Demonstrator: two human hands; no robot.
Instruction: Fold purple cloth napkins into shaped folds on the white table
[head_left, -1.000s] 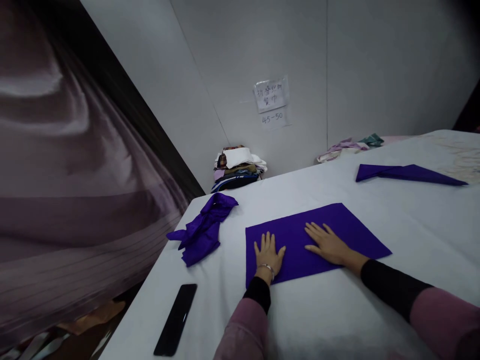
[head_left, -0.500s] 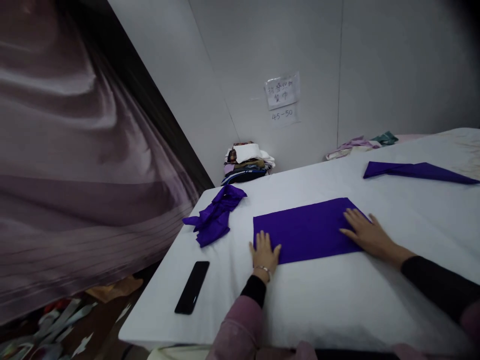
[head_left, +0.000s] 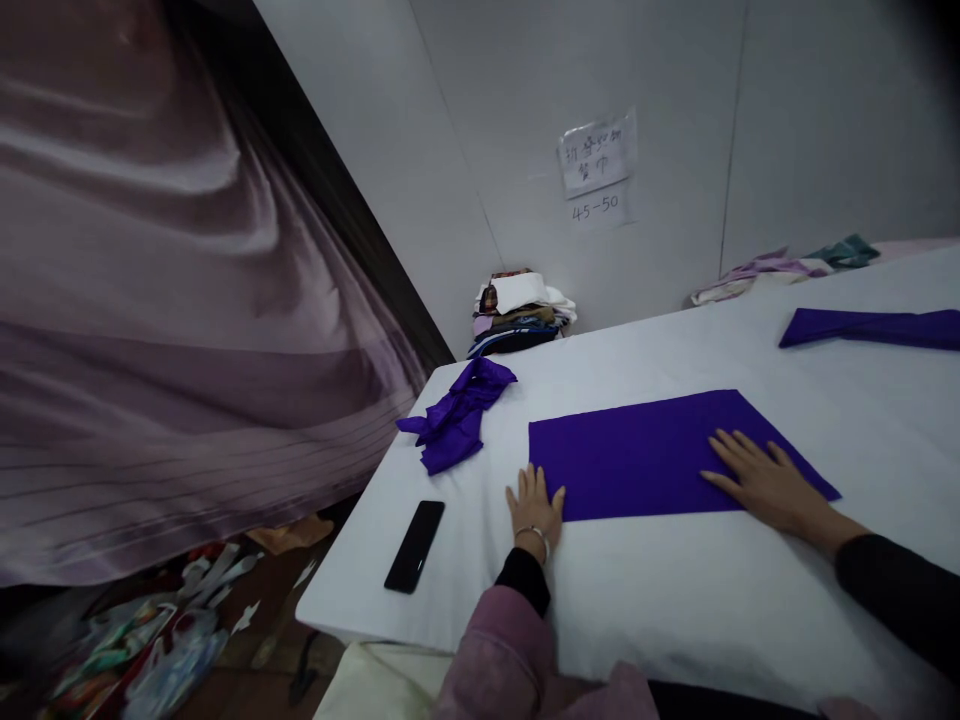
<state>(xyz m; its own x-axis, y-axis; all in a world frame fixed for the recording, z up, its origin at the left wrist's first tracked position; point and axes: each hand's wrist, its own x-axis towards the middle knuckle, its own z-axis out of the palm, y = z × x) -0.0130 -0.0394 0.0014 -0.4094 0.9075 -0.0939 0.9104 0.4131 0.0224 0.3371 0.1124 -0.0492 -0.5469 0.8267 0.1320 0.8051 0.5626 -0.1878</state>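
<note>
A purple cloth napkin (head_left: 630, 460) lies flat and smooth on the white-covered table in front of me, with a slanted right end. My left hand (head_left: 535, 508) rests at its near left corner, fingers spread, fingertips on the edge of the fabric. Palm down, my right hand (head_left: 772, 485) lies on the right part of the napkin with fingers outstretched. Neither hand grasps anything. To the left is a crumpled purple cloth (head_left: 459, 415). Another purple cloth (head_left: 874, 328), long and narrow, lies at the far right.
A black phone (head_left: 415, 546) lies near the left edge of the white table (head_left: 637, 590). Folded fabrics (head_left: 521, 315) are stacked by the wall, with more cloths (head_left: 780, 272) farther right. A mauve curtain (head_left: 187, 300) hangs at left; bags (head_left: 176, 665) sit on the floor.
The view has shifted, so the table's contents appear farther right. My right hand has slid a little left over the napkin, and my left hand sits slightly farther out past its left edge.
</note>
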